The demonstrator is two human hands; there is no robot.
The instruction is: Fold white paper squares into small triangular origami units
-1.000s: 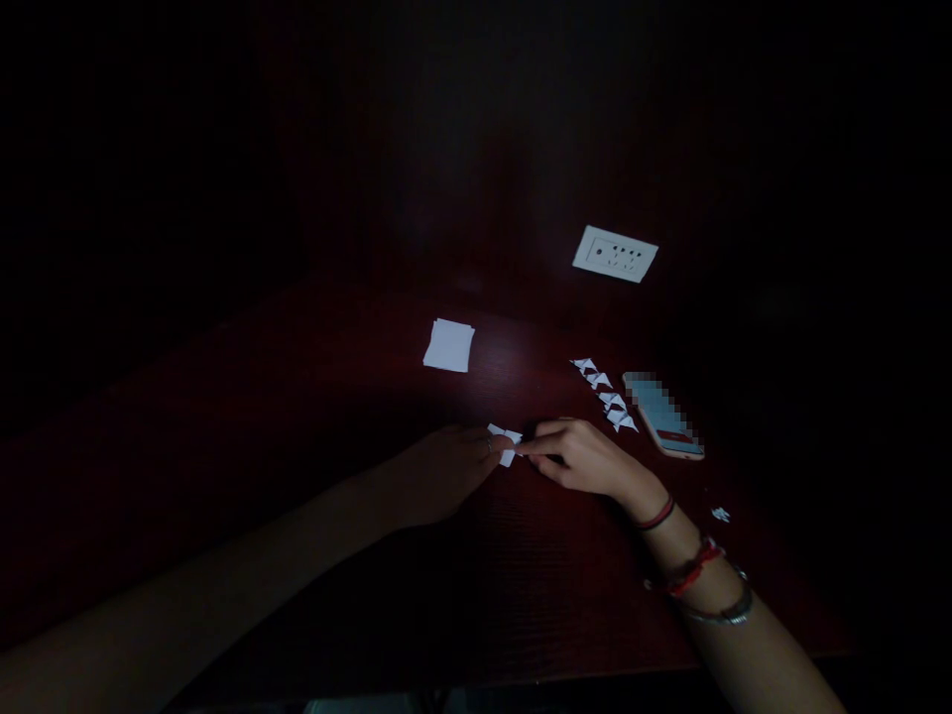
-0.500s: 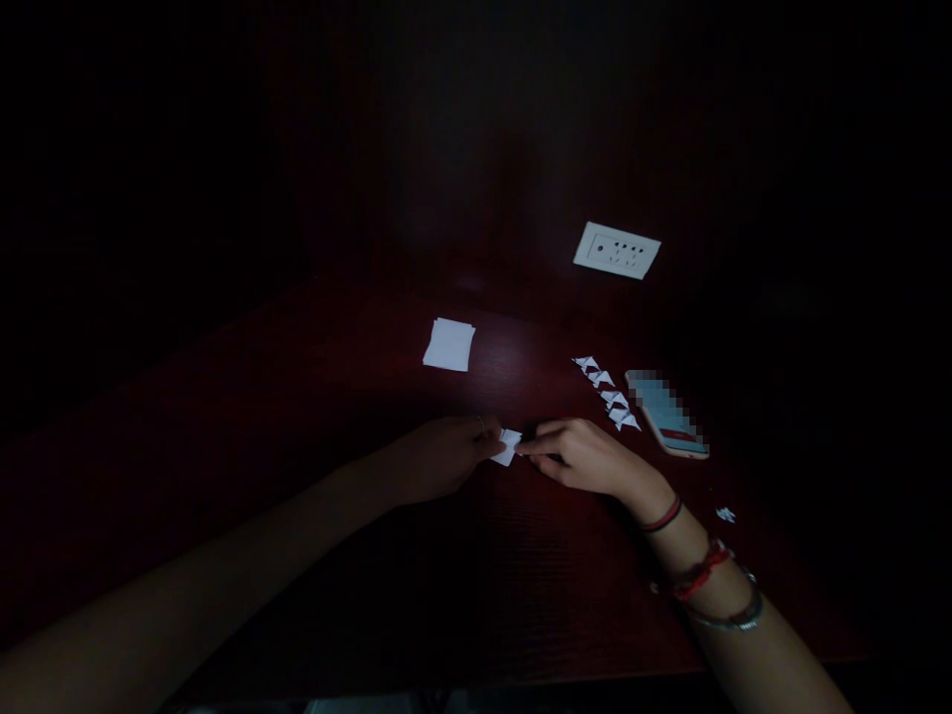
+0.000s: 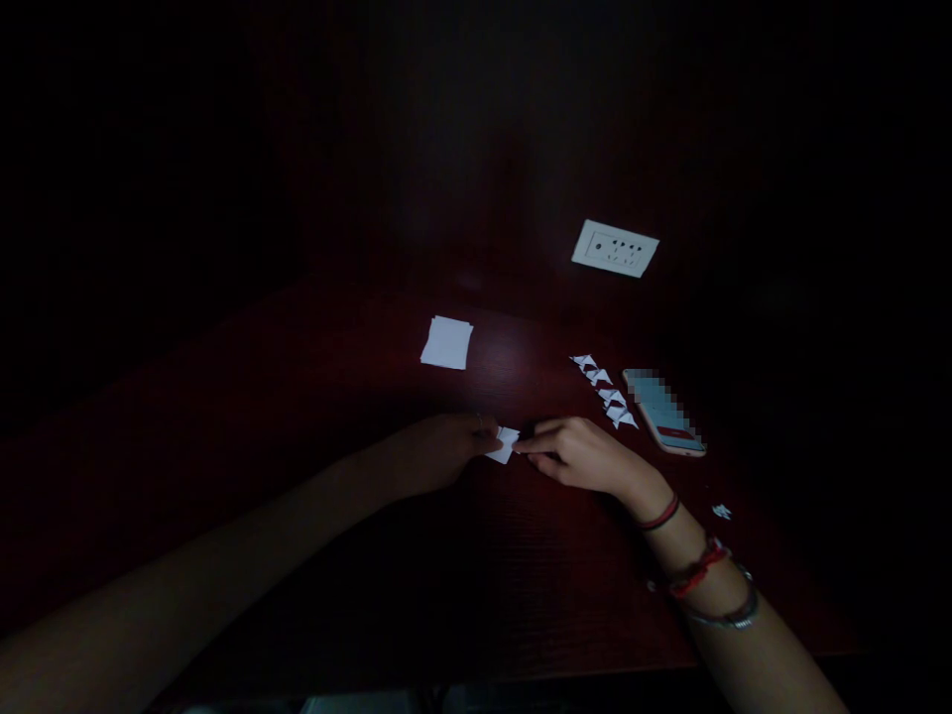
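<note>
A small folded piece of white paper [image 3: 506,448] lies on the dark red table between my two hands. My left hand [image 3: 446,451] grips its left side, the thumb over the paper. My right hand [image 3: 571,451] is closed at the paper's right edge, where the index fingertip presses against it. The thumb and other fingers of that hand curl underneath, partly in shadow. Beyond my right hand is a row of several small folded white paper pieces [image 3: 614,405], pointed at the ends.
A stack of square white paper sheets [image 3: 447,343] sits farther back on the table. To the right lies a phone [image 3: 664,415], near some small white paper scraps [image 3: 721,512]. A white power socket [image 3: 615,249] is on the back wall. The surroundings are very dark.
Both hands keep nearly the same place on the folded paper. The whole view has shifted very slightly; nothing else has visibly moved.
</note>
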